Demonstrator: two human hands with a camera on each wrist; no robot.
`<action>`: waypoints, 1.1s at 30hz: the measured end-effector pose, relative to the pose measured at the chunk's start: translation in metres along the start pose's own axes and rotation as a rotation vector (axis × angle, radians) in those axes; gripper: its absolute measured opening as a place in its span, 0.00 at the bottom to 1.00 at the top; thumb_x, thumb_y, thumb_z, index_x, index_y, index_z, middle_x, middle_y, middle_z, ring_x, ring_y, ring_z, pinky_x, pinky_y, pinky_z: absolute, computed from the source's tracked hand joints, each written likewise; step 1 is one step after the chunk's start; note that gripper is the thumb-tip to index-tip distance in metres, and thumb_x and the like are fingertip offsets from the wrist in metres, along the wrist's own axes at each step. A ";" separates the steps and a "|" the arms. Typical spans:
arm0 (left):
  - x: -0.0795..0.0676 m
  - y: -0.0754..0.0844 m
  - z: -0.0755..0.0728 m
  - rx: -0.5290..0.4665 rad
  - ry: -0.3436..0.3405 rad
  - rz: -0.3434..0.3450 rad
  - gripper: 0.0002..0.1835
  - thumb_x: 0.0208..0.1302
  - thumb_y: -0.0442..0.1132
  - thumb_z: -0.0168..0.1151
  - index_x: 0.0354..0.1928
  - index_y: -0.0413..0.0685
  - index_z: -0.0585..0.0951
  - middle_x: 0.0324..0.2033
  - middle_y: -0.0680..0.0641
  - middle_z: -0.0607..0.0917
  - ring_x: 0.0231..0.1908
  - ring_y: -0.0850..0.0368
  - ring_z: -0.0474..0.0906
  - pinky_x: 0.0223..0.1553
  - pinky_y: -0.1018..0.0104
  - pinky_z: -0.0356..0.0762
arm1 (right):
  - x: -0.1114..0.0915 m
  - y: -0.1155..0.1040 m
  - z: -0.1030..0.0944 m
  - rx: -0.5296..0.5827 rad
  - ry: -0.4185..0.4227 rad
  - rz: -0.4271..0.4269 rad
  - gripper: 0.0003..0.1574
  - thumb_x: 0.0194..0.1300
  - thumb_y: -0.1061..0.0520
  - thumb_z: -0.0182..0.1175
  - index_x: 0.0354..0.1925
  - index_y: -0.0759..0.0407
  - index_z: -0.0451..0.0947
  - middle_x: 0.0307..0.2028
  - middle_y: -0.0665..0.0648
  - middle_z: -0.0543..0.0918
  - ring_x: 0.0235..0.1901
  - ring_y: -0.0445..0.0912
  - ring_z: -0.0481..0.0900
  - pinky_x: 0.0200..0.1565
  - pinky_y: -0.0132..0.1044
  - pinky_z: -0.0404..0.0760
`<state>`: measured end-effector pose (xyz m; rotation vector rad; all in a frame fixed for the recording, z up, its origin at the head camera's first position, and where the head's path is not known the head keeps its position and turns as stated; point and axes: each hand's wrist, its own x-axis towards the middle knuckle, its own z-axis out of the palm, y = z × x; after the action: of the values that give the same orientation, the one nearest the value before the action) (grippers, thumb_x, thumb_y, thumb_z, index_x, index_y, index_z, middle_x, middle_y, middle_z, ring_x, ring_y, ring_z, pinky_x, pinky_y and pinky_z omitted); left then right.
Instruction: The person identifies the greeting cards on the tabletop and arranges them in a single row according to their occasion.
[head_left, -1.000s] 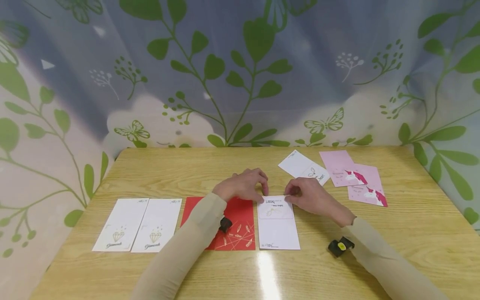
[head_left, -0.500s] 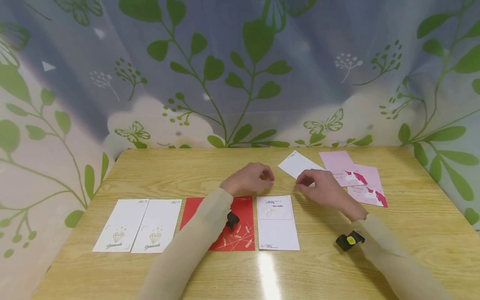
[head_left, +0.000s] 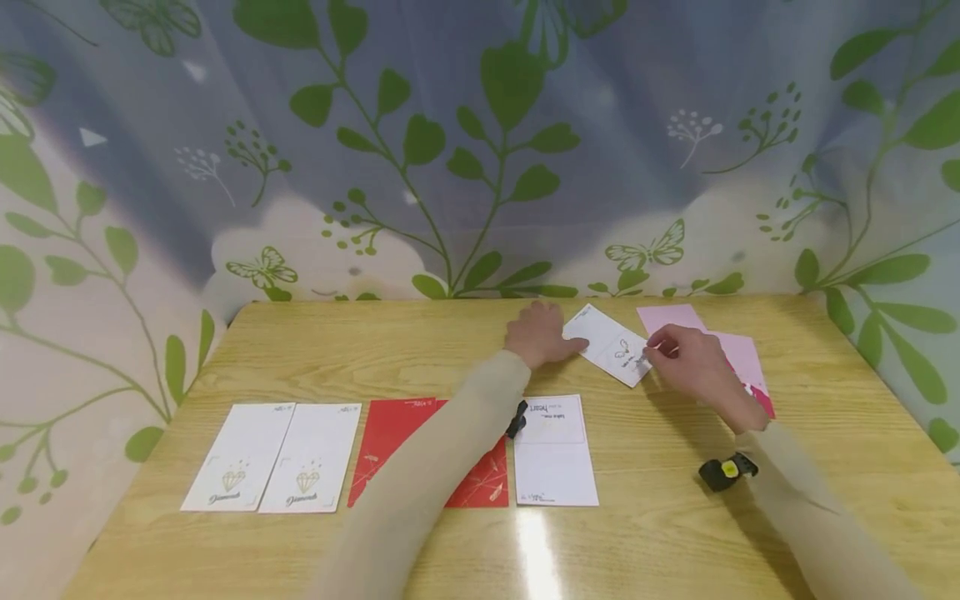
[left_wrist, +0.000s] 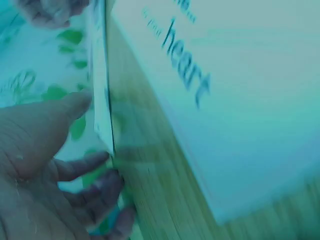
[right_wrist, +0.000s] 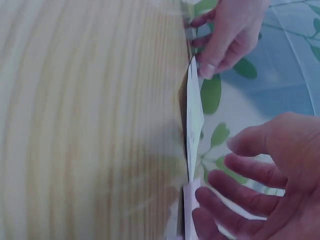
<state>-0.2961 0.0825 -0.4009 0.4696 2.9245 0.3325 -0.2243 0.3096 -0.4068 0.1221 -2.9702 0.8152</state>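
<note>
A white folded card (head_left: 603, 340) with a small drawing and lettering lies aslant toward the back right. My left hand (head_left: 538, 335) is at its left end, fingers spread and thumb overlapping the edge in the head view. In the left wrist view, the fingertips (left_wrist: 107, 159) of that hand are right at a corner of the card. My right hand (head_left: 697, 365) is at the opposite end, fingertips close to the edge. The right wrist view shows its thumb (right_wrist: 245, 142) apart from the loosely bent fingers. Partly behind this hand lie two pink cards (head_left: 741, 354).
Along the front, two white diamond cards (head_left: 247, 457) lie side by side on the wooden table (head_left: 360, 342). Red cards (head_left: 390, 433) follow, partly under the left sleeve. Another white card (head_left: 555, 475) with "heart" lettering lies right of them. A leafy patterned curtain (head_left: 465, 208) hangs behind.
Both hands have left the front "heart" card, which stays flat in the row. They have moved back and right to the slanted white card, one at each end.
</note>
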 end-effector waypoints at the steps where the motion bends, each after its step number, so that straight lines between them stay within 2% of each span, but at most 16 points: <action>1: -0.001 0.004 0.001 0.040 0.001 -0.017 0.36 0.67 0.69 0.59 0.61 0.47 0.78 0.59 0.43 0.79 0.57 0.49 0.78 0.53 0.52 0.81 | -0.001 0.003 -0.001 -0.005 -0.001 0.011 0.14 0.71 0.52 0.60 0.44 0.62 0.81 0.38 0.64 0.88 0.40 0.56 0.86 0.36 0.38 0.76; 4: -0.002 0.011 0.002 0.101 -0.008 -0.053 0.39 0.64 0.70 0.62 0.64 0.48 0.76 0.61 0.43 0.77 0.59 0.49 0.75 0.55 0.51 0.80 | -0.002 0.013 -0.006 -0.022 -0.019 0.026 0.16 0.71 0.51 0.59 0.46 0.64 0.80 0.39 0.66 0.88 0.38 0.56 0.84 0.36 0.39 0.75; 6: -0.001 0.010 0.003 0.086 -0.014 -0.063 0.37 0.63 0.68 0.65 0.63 0.49 0.76 0.61 0.43 0.76 0.60 0.48 0.75 0.55 0.51 0.79 | -0.004 0.020 -0.009 -0.034 -0.033 0.025 0.17 0.71 0.52 0.59 0.46 0.66 0.80 0.39 0.66 0.88 0.38 0.56 0.84 0.37 0.42 0.77; 11: 0.003 -0.001 0.002 -0.075 -0.027 -0.047 0.34 0.62 0.58 0.71 0.64 0.48 0.74 0.61 0.43 0.78 0.60 0.46 0.77 0.57 0.49 0.78 | -0.007 0.040 -0.018 -0.088 -0.050 0.000 0.17 0.69 0.55 0.62 0.47 0.68 0.81 0.40 0.69 0.86 0.42 0.61 0.83 0.44 0.55 0.78; 14: 0.004 -0.008 0.001 -0.186 -0.017 -0.031 0.31 0.64 0.51 0.70 0.65 0.48 0.74 0.59 0.44 0.82 0.57 0.47 0.80 0.58 0.50 0.78 | -0.008 0.052 -0.022 -0.120 -0.054 -0.034 0.17 0.66 0.56 0.65 0.45 0.69 0.82 0.40 0.69 0.85 0.43 0.62 0.82 0.46 0.58 0.78; 16: 0.005 -0.012 0.000 -0.260 -0.010 -0.022 0.25 0.66 0.47 0.68 0.63 0.50 0.75 0.57 0.46 0.84 0.53 0.49 0.81 0.55 0.54 0.78 | -0.009 0.058 -0.024 -0.133 -0.055 -0.059 0.16 0.65 0.57 0.66 0.45 0.69 0.82 0.40 0.69 0.85 0.43 0.62 0.82 0.47 0.59 0.78; 21: 0.008 -0.017 -0.003 -0.521 0.002 0.091 0.17 0.70 0.39 0.63 0.58 0.49 0.77 0.45 0.45 0.84 0.33 0.55 0.79 0.35 0.67 0.75 | -0.008 0.066 -0.031 -0.146 -0.052 -0.062 0.16 0.65 0.59 0.65 0.46 0.71 0.81 0.41 0.72 0.85 0.44 0.64 0.82 0.47 0.61 0.78; 24: 0.009 -0.019 -0.005 -0.689 -0.002 0.186 0.15 0.71 0.37 0.63 0.57 0.47 0.77 0.40 0.46 0.83 0.32 0.52 0.83 0.29 0.71 0.74 | -0.007 0.069 -0.034 -0.157 -0.058 -0.052 0.17 0.65 0.60 0.65 0.46 0.72 0.81 0.42 0.73 0.84 0.44 0.66 0.81 0.47 0.62 0.78; 26: 0.008 -0.019 -0.007 -0.765 -0.012 0.234 0.14 0.71 0.36 0.64 0.56 0.47 0.78 0.39 0.46 0.83 0.37 0.48 0.86 0.30 0.71 0.75 | -0.007 0.069 -0.036 -0.162 -0.064 -0.047 0.17 0.65 0.60 0.65 0.47 0.73 0.80 0.43 0.74 0.84 0.45 0.67 0.81 0.48 0.63 0.78; 29: 0.004 -0.020 -0.008 -0.874 -0.077 0.287 0.13 0.71 0.35 0.64 0.55 0.46 0.78 0.38 0.45 0.83 0.44 0.39 0.87 0.37 0.62 0.81 | -0.010 0.068 -0.037 -0.158 -0.056 -0.047 0.18 0.66 0.59 0.63 0.48 0.73 0.80 0.44 0.75 0.84 0.45 0.69 0.81 0.47 0.64 0.78; 31: 0.001 -0.021 -0.009 -0.942 -0.137 0.313 0.13 0.71 0.34 0.63 0.55 0.45 0.77 0.37 0.44 0.82 0.46 0.35 0.86 0.43 0.53 0.82 | -0.013 0.064 -0.037 -0.131 -0.010 -0.055 0.17 0.68 0.58 0.62 0.49 0.72 0.80 0.45 0.75 0.85 0.45 0.69 0.83 0.45 0.62 0.79; 33: -0.002 -0.021 -0.009 -0.992 -0.191 0.331 0.13 0.71 0.34 0.63 0.55 0.46 0.77 0.37 0.44 0.81 0.47 0.33 0.85 0.46 0.46 0.82 | -0.016 0.057 -0.038 -0.088 0.061 -0.076 0.17 0.71 0.57 0.60 0.50 0.69 0.81 0.46 0.73 0.86 0.45 0.67 0.85 0.42 0.55 0.80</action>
<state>-0.3019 0.0604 -0.3972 0.7262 2.1029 1.5444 -0.2124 0.3789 -0.4044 0.2001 -2.9181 0.6662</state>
